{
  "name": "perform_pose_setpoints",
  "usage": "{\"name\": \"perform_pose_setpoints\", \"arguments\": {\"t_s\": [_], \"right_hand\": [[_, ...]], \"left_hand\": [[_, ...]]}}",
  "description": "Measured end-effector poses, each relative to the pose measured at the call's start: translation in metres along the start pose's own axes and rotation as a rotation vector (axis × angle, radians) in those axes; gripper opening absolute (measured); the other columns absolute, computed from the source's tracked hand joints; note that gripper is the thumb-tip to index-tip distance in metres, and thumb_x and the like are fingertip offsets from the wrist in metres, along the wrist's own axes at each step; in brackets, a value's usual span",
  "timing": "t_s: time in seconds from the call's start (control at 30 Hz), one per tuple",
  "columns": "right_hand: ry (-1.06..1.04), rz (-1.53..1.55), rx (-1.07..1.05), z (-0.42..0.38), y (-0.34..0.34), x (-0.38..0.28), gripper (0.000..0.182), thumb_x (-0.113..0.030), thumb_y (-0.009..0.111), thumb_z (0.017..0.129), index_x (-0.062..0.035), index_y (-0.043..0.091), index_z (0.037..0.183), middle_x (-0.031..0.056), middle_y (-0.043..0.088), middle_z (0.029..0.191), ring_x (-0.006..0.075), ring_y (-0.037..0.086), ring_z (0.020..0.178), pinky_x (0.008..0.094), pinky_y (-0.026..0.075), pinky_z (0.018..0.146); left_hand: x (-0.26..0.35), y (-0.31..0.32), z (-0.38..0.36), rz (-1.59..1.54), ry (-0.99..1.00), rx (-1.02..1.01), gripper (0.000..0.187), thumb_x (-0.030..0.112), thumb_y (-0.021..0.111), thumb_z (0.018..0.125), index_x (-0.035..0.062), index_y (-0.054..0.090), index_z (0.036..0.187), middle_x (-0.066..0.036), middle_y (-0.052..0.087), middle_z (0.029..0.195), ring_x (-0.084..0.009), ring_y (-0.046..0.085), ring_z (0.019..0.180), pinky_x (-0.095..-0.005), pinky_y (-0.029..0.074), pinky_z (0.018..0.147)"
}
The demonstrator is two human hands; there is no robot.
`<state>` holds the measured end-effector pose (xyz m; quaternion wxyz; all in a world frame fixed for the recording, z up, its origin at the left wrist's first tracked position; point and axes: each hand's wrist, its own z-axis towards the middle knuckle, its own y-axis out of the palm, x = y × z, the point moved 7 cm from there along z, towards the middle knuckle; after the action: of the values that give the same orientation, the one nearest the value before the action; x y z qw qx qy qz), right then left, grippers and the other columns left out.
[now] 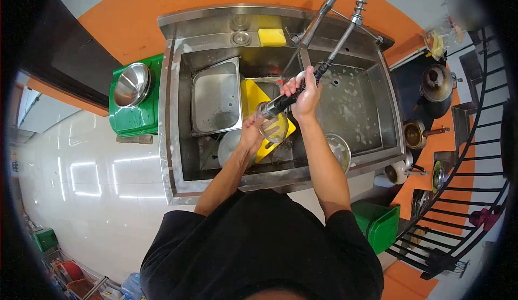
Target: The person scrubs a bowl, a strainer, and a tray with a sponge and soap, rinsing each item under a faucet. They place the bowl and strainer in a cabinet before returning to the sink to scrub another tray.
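Observation:
My right hand is wrapped round the black handle of a spray faucet that hangs from a coiled spring hose. Its nozzle points down to the left, at the mouth of a clear, see-through container. The fingers of my left hand grip this container by its left side, above the left basin of a steel sink. Below it lies a yellow board. A rectangular steel tray leans at the basin's left, and a pale round bowl is partly hidden behind my left forearm.
A yellow sponge and a round steel drain piece sit on the back ledge. A round glass-like lid rests by my right forearm. Steel bowls stand on a green bin at left. Pots are at right.

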<state>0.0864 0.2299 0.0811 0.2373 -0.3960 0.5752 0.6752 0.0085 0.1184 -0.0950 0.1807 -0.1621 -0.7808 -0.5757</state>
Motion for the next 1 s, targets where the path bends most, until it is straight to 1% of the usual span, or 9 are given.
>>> {"name": "perform_pose_setpoints", "arguments": {"t_s": [0.07, 0.3, 0.4, 0.53, 0.63, 0.73, 0.8, 0.87, 1.0], "right_hand": [[0.012, -0.058, -0.026, 0.003, -0.004, 0.004, 0.051, -0.046, 0.052, 0.098, -0.0071, 0.043, 0.066, 0.006, 0.042, 0.054, 0.0184, 0.045, 0.045, 0.0344, 0.042, 0.049], [0.12, -0.344, -0.023, 0.003, -0.021, -0.001, 0.053, -0.049, 0.052, 0.097, -0.0081, 0.04, 0.066, 0.0043, 0.039, 0.053, 0.0166, 0.042, 0.044, 0.0341, 0.041, 0.048], [0.191, -0.265, -0.042, -0.002, -0.015, -0.002, 0.052, -0.049, 0.052, 0.097, -0.0083, 0.04, 0.066, 0.004, 0.038, 0.053, 0.0168, 0.042, 0.044, 0.0336, 0.04, 0.047], [0.208, -0.1, -0.042, -0.004, -0.01, 0.004, 0.052, -0.048, 0.052, 0.097, -0.0084, 0.04, 0.066, 0.0034, 0.037, 0.052, 0.0165, 0.041, 0.044, 0.0332, 0.04, 0.047], [0.009, -0.307, 0.018, 0.002, -0.016, -0.008, 0.05, -0.047, 0.054, 0.097, -0.0078, 0.043, 0.067, 0.0039, 0.039, 0.052, 0.0164, 0.042, 0.043, 0.0339, 0.039, 0.045], [0.069, -0.571, 0.074, 0.007, -0.025, -0.013, 0.05, -0.048, 0.056, 0.096, -0.0076, 0.045, 0.068, 0.0047, 0.04, 0.052, 0.0163, 0.043, 0.043, 0.0341, 0.039, 0.044], [0.118, -0.52, 0.054, 0.003, -0.023, -0.012, 0.053, -0.051, 0.056, 0.094, -0.0083, 0.043, 0.066, 0.0043, 0.038, 0.052, 0.016, 0.042, 0.043, 0.0336, 0.04, 0.045], [0.198, -0.17, -0.009, -0.004, -0.014, -0.005, 0.055, -0.054, 0.054, 0.094, -0.0088, 0.041, 0.065, 0.0039, 0.037, 0.051, 0.0165, 0.041, 0.043, 0.0336, 0.04, 0.046], [0.097, -0.039, -0.025, -0.002, -0.01, -0.005, 0.055, -0.052, 0.05, 0.097, -0.0084, 0.04, 0.065, 0.004, 0.037, 0.052, 0.0176, 0.042, 0.045, 0.0337, 0.04, 0.048]], "left_hand": [[-0.001, -0.006, 0.006, 0.026, 0.003, 0.02, 0.019, 0.014, 0.058, 0.097, 0.0042, 0.064, 0.113, -0.009, 0.069, 0.104, -0.0238, 0.067, 0.099, -0.0459, 0.058, 0.087], [-0.004, -0.027, 0.006, 0.062, -0.071, 0.02, 0.011, 0.007, 0.064, 0.092, 0.0059, 0.064, 0.103, -0.01, 0.069, 0.105, -0.0245, 0.067, 0.101, -0.0469, 0.057, 0.088], [-0.013, -0.022, 0.009, 0.068, -0.112, 0.002, 0.011, 0.009, 0.058, 0.096, 0.0069, 0.064, 0.105, -0.009, 0.068, 0.107, -0.0233, 0.066, 0.104, -0.0461, 0.056, 0.09], [-0.019, -0.009, 0.012, -0.054, -0.108, -0.054, 0.024, 0.021, 0.05, 0.101, 0.0054, 0.057, 0.118, -0.011, 0.064, 0.117, -0.0258, 0.063, 0.11, -0.0481, 0.052, 0.096], [-0.014, -0.006, 0.009, -0.087, -0.102, 0.005, 0.035, 0.029, 0.045, 0.103, 0.0043, 0.05, 0.128, -0.012, 0.06, 0.125, -0.0269, 0.061, 0.114, -0.0484, 0.05, 0.098], [-0.008, -0.011, 0.009, -0.106, -0.08, 0.043, 0.041, 0.033, 0.042, 0.104, 0.0035, 0.046, 0.131, -0.012, 0.058, 0.128, -0.0269, 0.059, 0.116, -0.0464, 0.049, 0.098], [-0.007, -0.021, 0.013, -0.192, -0.062, 0.135, 0.035, 0.026, 0.046, 0.103, 0.005, 0.046, 0.131, -0.011, 0.057, 0.128, -0.0271, 0.059, 0.115, -0.0446, 0.049, 0.099], [-0.009, -0.017, 0.015, -0.178, -0.021, 0.077, 0.032, 0.021, 0.049, 0.101, 0.0067, 0.047, 0.13, -0.011, 0.057, 0.127, -0.0263, 0.059, 0.114, -0.0431, 0.049, 0.098], [-0.021, -0.012, 0.014, -0.132, 0.006, -0.003, 0.039, 0.001, 0.055, 0.095, 0.0139, 0.045, 0.13, -0.01, 0.057, 0.125, -0.0267, 0.061, 0.11, -0.0407, 0.052, 0.094]]}}
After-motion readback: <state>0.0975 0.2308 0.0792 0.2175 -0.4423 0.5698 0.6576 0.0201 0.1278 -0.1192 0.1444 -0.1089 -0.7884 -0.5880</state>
